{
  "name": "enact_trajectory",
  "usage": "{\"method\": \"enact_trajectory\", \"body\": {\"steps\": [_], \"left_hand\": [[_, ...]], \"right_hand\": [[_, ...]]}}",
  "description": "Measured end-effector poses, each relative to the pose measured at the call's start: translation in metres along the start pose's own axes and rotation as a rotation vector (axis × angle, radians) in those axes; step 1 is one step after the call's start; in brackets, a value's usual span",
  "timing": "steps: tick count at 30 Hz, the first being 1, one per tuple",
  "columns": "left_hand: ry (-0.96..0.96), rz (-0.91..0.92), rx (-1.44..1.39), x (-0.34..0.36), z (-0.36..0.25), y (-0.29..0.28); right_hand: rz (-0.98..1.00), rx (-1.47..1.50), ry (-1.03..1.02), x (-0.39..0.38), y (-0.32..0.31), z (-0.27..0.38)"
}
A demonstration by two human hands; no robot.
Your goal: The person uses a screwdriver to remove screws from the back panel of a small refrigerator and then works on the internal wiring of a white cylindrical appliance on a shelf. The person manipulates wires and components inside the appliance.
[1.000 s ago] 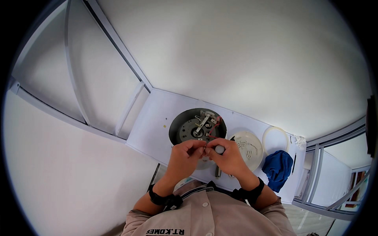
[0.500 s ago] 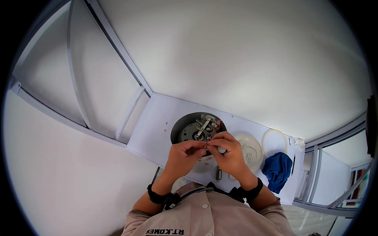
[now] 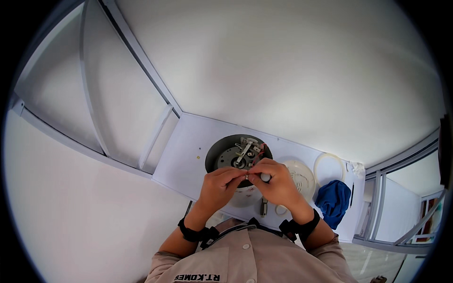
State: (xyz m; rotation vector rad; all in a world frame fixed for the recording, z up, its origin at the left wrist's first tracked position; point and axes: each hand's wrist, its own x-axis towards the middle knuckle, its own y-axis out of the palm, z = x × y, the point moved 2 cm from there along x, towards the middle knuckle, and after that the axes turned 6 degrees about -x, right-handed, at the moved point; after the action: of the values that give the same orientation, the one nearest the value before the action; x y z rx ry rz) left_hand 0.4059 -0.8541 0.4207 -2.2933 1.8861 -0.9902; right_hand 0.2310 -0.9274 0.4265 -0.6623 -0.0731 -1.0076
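In front of me lies a round, dark grey appliance housing (image 3: 214, 152), its inside open, with metal brackets, a white strip and red wires (image 3: 263, 152) at its far right. My left hand (image 3: 218, 188) and my right hand (image 3: 276, 183) meet over its near edge, thumbs and forefingers pinched together. Between the fingertips is a small metallic piece (image 3: 247, 177), too small to name and partly hidden. A pale rounded end (image 3: 265, 177) of something sticks out by my right forefinger; the rest of it is covered by the hand.
Right of the housing are a white round cover (image 3: 302, 177), a cream ring (image 3: 329, 156) and a crumpled blue cloth (image 3: 333, 200). A grey-handled tool (image 3: 264, 207) and a small ring (image 3: 281, 210) lie near me. A white wall rises behind the table (image 3: 181, 155).
My hands stay pinched together over the housing, with the fingers shifted slightly. The small ring by my right wrist shows more now. The view has moved a little.
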Motion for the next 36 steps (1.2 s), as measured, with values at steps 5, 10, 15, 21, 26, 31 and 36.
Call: {"method": "enact_trajectory", "body": {"steps": [5, 10, 15, 21, 26, 31, 36], "left_hand": [[0.012, -0.040, 0.020, -0.002, 0.007, -0.003], [-0.092, -0.079, 0.090, -0.004, 0.008, -0.004], [-0.176, -0.099, 0.098, -0.007, 0.008, -0.003], [-0.280, -0.064, 0.057, -0.002, 0.008, -0.001], [-0.351, -0.046, 0.081, -0.004, 0.019, 0.004], [-0.346, -0.036, 0.092, 0.001, 0.016, 0.008], [-0.133, -0.064, 0.394, 0.000, 0.006, 0.012]], "right_hand": [[-0.012, -0.155, -0.028, 0.005, 0.003, 0.009], [-0.071, -0.249, -0.051, 0.001, 0.017, 0.003], [-0.126, -0.322, -0.068, 0.002, 0.019, 0.010], [-0.185, -0.367, -0.094, 0.002, 0.014, 0.006], [-0.172, -0.447, -0.126, 0.002, 0.016, -0.001], [-0.104, -0.513, -0.020, 0.004, 0.013, 0.000], [-0.066, -0.554, 0.008, 0.008, 0.010, 0.001]]}}
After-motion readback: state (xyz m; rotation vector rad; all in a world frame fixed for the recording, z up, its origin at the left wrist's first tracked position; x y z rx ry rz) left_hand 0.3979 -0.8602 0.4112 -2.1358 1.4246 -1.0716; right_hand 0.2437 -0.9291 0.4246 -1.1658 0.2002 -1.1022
